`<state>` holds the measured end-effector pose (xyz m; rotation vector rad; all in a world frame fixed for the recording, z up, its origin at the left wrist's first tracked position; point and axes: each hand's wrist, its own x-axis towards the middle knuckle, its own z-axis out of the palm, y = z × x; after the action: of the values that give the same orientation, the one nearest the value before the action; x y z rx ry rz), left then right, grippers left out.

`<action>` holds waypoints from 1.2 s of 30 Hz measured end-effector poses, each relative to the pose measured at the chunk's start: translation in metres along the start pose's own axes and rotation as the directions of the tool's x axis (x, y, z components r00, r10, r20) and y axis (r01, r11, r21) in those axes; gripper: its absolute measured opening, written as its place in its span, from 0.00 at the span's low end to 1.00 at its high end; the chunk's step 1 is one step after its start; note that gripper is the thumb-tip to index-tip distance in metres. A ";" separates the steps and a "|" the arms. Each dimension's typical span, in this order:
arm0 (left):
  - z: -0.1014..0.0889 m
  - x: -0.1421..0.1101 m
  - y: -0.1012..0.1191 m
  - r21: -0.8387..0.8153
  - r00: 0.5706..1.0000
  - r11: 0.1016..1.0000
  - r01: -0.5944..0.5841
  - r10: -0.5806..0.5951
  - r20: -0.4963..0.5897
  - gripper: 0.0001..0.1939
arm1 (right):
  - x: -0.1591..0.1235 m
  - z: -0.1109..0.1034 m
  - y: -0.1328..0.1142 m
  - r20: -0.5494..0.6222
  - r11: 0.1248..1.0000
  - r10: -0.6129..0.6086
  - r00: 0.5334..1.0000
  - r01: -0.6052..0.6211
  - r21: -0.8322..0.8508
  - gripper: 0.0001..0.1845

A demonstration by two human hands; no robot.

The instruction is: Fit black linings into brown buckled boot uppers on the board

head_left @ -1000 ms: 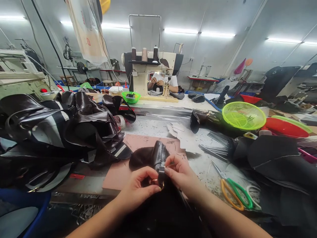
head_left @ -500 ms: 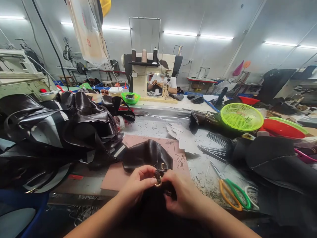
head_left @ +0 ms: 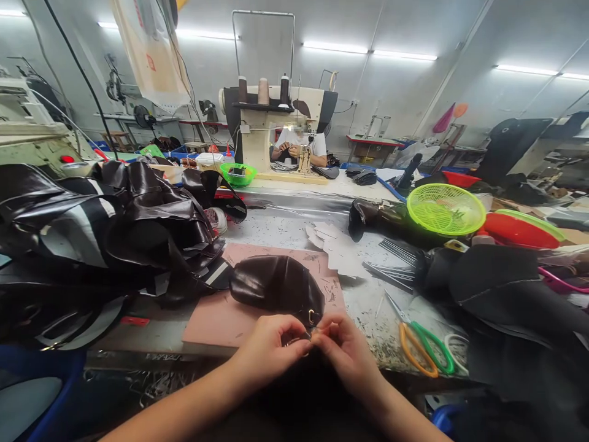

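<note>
A glossy dark brown leather piece (head_left: 271, 285) bulges up from the pink board (head_left: 211, 331) at the bench's near edge. A small gold buckle (head_left: 311, 317) shows at its near right corner. Just in front of that corner, my left hand (head_left: 276, 347) is closed, thumb and forefinger pinching the end of a dark leather strap that their tips mostly hide. My right hand (head_left: 345, 350) pinches at the same spot, its fingertips touching the left ones. The gold ring on the strap is largely covered by my fingers.
Dark leather pieces (head_left: 151, 227) pile up on the left. Orange-and-green scissors (head_left: 421, 344) lie on the right, beside black material (head_left: 501, 288). A yellow-green basket (head_left: 446, 209) stands behind. Paper scraps (head_left: 338, 248) lie mid-bench. Across it, a person sits behind a sewing machine (head_left: 255, 138).
My hands have come closer together and shifted slightly right; the gold ring between them is now mostly hidden. The leather piece has turned and lies flatter. The view has tilted down a little.
</note>
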<state>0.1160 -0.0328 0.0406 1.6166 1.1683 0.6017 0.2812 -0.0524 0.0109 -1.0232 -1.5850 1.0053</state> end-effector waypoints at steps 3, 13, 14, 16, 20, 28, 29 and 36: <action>0.004 0.006 -0.005 -0.292 0.995 0.952 0.089 -0.100 -0.022 0.09 | 0.000 0.002 0.003 -0.028 0.999 0.019 0.999 -0.020 -0.038 0.07; 0.008 0.009 -0.006 -0.507 0.994 0.856 0.104 -0.102 0.032 0.13 | -0.002 -0.009 0.017 -0.017 0.990 -0.123 0.992 0.122 -0.066 0.04; 0.008 0.008 -0.005 -0.472 0.996 0.877 0.088 -0.074 0.047 0.13 | 0.000 -0.009 0.018 -0.048 0.993 -0.115 0.992 0.114 -0.028 0.03; 0.008 0.007 -0.004 -0.381 0.999 0.924 0.028 -0.010 0.047 0.11 | 0.002 -0.008 0.019 -0.078 0.995 -0.093 0.993 0.095 0.028 0.07; 0.008 0.005 -0.007 -0.284 0.997 0.956 -0.077 0.076 -0.017 0.09 | 0.003 -0.008 0.020 0.027 0.985 -0.131 0.991 0.133 -0.111 0.11; 0.001 0.011 0.001 -0.107 0.994 0.994 -0.017 0.029 0.105 0.07 | 0.000 -0.003 0.033 0.000 0.847 -0.459 0.888 0.437 -0.303 0.08; 0.000 0.013 0.003 -0.029 0.994 0.998 -0.061 0.064 0.092 0.06 | -0.001 -0.003 0.032 0.003 0.841 -0.461 0.888 0.437 -0.320 0.08; 0.001 0.019 0.005 -0.296 0.985 0.944 0.144 -0.109 0.132 0.07 | -0.004 -0.020 0.022 0.095 0.911 -0.157 0.983 0.182 -0.370 0.07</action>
<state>0.1262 -0.0158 0.0417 1.2863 1.0301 0.5676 0.3044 -0.0467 -0.0066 -1.0932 -1.9333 0.6296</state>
